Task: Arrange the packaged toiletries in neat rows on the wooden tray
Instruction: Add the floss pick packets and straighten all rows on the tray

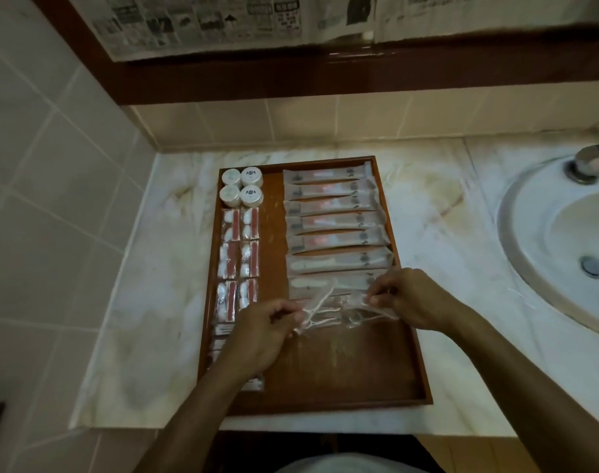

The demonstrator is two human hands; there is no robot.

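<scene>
A wooden tray (pixel 342 373) lies on the marble counter. Several long clear toothbrush packets (pixel 335 220) lie in a column on its right half. On the left stand several round white containers (pixel 242 186), with small red-and-white sachets (pixel 239 245) in two columns below them. My left hand (pixel 257 332) pinches one end of a clear plastic packet (pixel 339 310) with thin white items inside, and my right hand (pixel 405 298) pinches the other end. The packet hangs just above the tray, below the lowest toothbrush packet. My left arm hides some flat white packets (pixel 219 331) on the tray's left edge.
A white sink basin (pixel 561 240) with a metal tap (pixel 590 163) sits to the right of the tray. Tiled walls close the left and back. The counter's front edge (pixel 291 428) runs just below the tray. Newspaper sheets (pixel 206 22) hang above.
</scene>
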